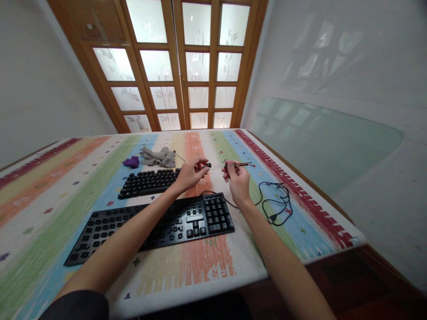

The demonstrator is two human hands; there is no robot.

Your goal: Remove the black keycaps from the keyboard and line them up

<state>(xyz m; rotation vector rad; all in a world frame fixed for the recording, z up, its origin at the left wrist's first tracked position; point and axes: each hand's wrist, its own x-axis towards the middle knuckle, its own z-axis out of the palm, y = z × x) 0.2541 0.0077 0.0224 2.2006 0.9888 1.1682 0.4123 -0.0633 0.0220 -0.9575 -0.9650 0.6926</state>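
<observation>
Striped cloth (50,186) in red, orange, green, blue and cream is spread over the bench (333,266), whose dark wood edge is seen at the right. Full-size black keyboard (150,229) is laid nearest the person, its number pad to the right. Smaller black keyboard (148,182) is set just behind it, partly hidden by the left wrist. Black cable (275,202) is coiled loosely on the cloth to the right of the large keyboard, well clear of the hands. Grey rag (158,157) is crumpled behind the smaller keyboard, with a purple cloth (131,162) just beside it on the left. Left hand (190,174) is raised above the bench, fingers pinched on a small dark piece (207,166). Right hand (237,178) is held close beside it, fingers closed around a thin stick-like tool (238,165), kept roughly level and pointed toward the left hand; what the tool is cannot be told.
</observation>
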